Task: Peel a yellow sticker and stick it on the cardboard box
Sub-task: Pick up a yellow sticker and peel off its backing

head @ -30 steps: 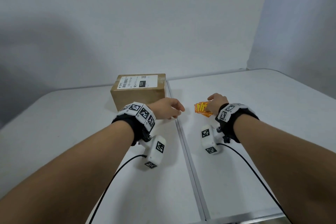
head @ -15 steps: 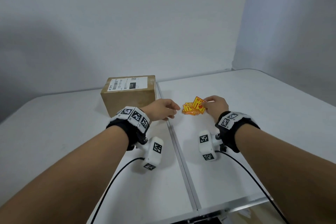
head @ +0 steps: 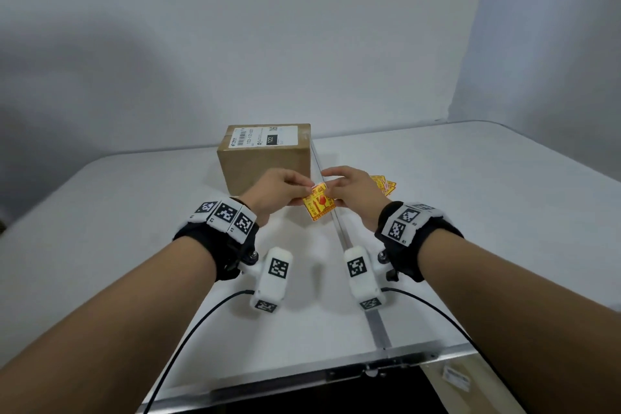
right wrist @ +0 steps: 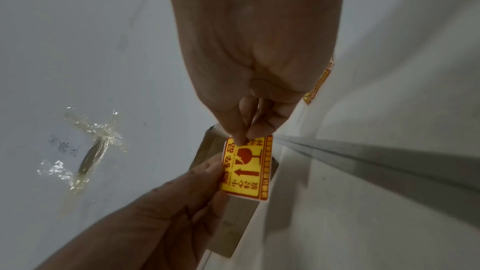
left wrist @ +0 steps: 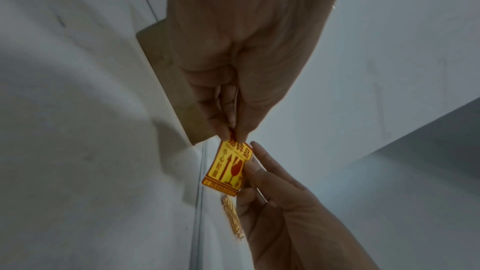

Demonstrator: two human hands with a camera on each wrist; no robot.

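Observation:
A yellow sticker [head: 318,204] with red print hangs in the air just in front of the cardboard box [head: 265,158], held between both hands. My left hand [head: 302,193] pinches one top corner of the sticker [left wrist: 228,167]. My right hand [head: 331,191] pinches the other top corner of the sticker [right wrist: 246,168] with thumb and forefinger. The box carries a white shipping label [head: 265,137] on its top. In the left wrist view the box [left wrist: 168,81] lies behind my left hand [left wrist: 235,132]. In the right wrist view my right hand [right wrist: 244,137] covers most of the box.
A small pile of other yellow stickers [head: 384,184] lies on the white table [head: 470,198] right of my right hand. A metal seam [head: 356,265] runs down the table's middle. Crumpled clear tape [right wrist: 88,149] is stuck on the wall.
My right hand lifted one sticker off the pile and carried it left, in front of the box. My left hand rose to meet it and now pinches its corner.

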